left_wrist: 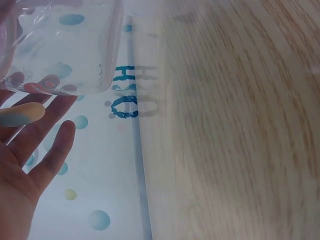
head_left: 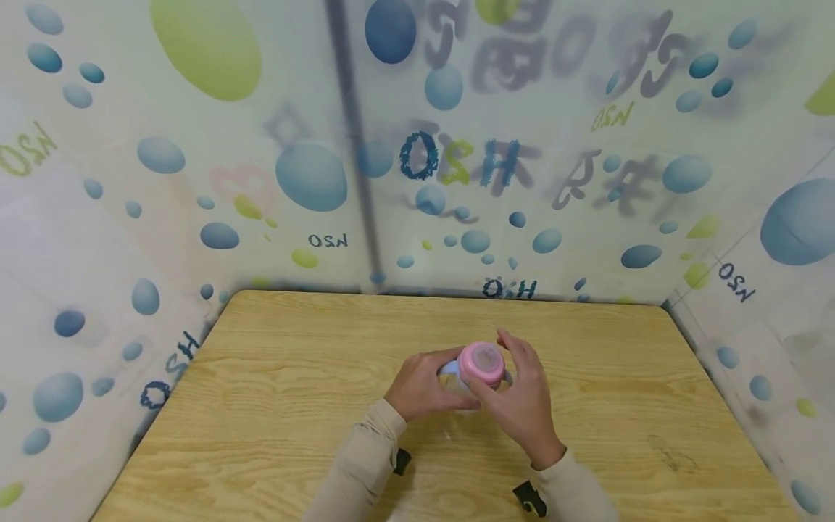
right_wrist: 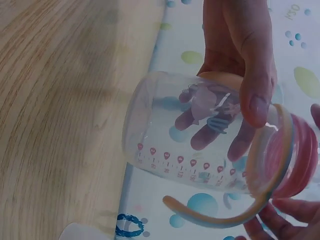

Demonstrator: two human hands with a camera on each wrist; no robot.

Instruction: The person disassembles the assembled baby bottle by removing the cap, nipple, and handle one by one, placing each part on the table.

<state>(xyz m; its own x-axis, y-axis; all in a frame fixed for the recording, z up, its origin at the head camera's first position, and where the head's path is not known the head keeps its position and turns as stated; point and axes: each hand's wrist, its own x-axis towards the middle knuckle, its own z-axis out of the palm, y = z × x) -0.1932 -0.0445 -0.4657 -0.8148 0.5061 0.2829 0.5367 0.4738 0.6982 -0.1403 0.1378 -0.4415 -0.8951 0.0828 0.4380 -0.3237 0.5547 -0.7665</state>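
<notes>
Bubble-printed walls (head_left: 398, 225) back a wooden tabletop (head_left: 313, 362). Low and just right of centre, the left hand (head_left: 424, 386) grips a clear bottle (right_wrist: 170, 122), apparently steadying it and leaving the pink cap (head_left: 484, 361) exposed; the right hand (head_left: 522, 406) rests its thumb there, other fingers spread.

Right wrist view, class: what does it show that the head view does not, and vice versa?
Only the right wrist view: measuring marks along the bottle.

Only the head view: the far corners of the table and dark pieces near the wrists.

Both share: bottle, pink cap, handle, left hand, right hand, table, patterned wall.
</notes>
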